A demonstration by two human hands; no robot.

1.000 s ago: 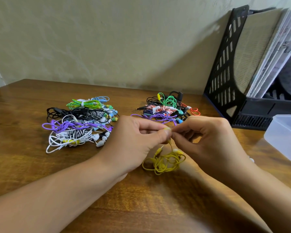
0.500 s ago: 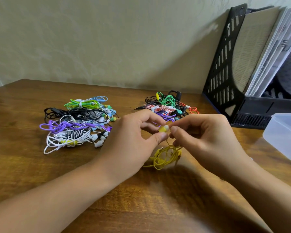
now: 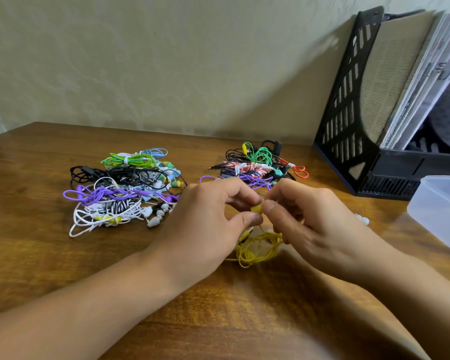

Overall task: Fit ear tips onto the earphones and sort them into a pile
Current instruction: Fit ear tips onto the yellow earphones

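Yellow earbud [image 3: 256, 209] turned, both hands pinching

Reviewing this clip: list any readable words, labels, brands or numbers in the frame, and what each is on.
No text can be read.
Papers in the black file rack: dark printed marks on one edge, too blurred to read.
Front sheet in the rack: fine rows of print, too small to read.
Earphone piles, plastic box, yellow earphones: no lettering shows.
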